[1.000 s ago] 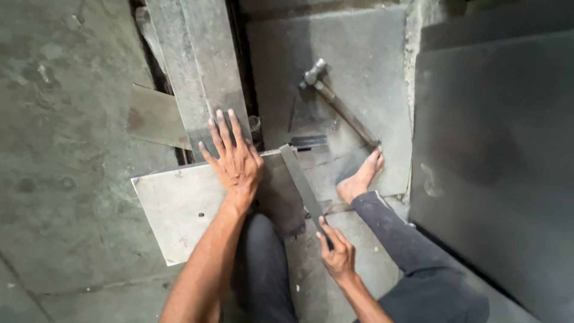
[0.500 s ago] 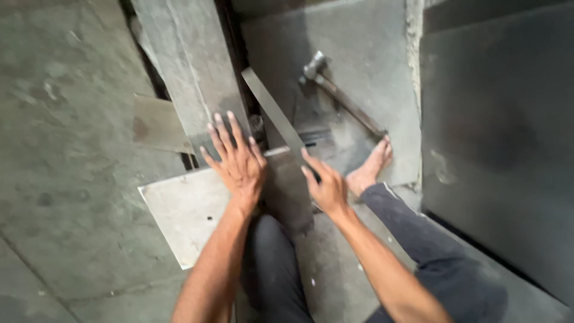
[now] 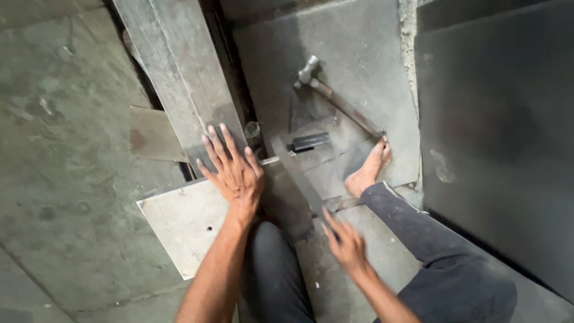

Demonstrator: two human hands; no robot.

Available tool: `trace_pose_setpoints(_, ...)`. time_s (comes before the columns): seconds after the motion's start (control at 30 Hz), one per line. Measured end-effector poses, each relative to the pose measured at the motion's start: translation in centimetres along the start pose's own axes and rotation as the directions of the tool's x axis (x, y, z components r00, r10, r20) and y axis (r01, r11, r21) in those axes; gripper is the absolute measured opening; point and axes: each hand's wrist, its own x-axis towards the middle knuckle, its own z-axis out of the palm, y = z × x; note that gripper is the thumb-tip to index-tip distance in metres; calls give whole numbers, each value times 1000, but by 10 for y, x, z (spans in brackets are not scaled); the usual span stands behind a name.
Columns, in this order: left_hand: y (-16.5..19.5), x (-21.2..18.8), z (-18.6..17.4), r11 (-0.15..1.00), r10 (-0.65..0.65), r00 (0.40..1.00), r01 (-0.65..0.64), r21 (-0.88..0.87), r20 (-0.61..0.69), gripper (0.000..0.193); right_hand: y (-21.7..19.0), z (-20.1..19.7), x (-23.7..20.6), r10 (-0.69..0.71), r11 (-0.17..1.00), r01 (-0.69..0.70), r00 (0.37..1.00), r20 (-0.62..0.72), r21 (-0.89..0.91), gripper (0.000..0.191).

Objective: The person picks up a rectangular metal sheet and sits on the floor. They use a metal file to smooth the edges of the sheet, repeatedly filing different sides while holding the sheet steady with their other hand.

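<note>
We had one view only, from the head, looking steeply down and close over our left hand [image 3: 234,173] and right hand [image 3: 345,242]. It faced the concrete floor [image 3: 66,179], with our knees at the bottom edge.

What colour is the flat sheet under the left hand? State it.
The flat sheet is pale silvery grey metal, plain and unpatterned, seen best in the head view beneath the left hand.
</note>
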Motion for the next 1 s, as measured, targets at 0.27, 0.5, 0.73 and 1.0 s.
trace_pose_setpoints(0.27,-1,-2,-4,998,56,998,-56,40,-9,70,-3,-9,128,-182,887,236,969,-170,396,40)
trace_pose_setpoints(0.5,-2,-8,-7,997,80,993,-78,-23,86,85,27,-65,-1,34,601,-230,964,263,766,78)
trace_pose_setpoints(0.73,1,-15,-8,988,137,953,-151,32,270,85,0,-79,-73,221,468,-620,772,596,630,89)
trace_pose_setpoints(1.0,10,-16,-4,967,-253,966,254,-6,58,74,-5,-66,-60,1,647,-431,826,564,629,88)
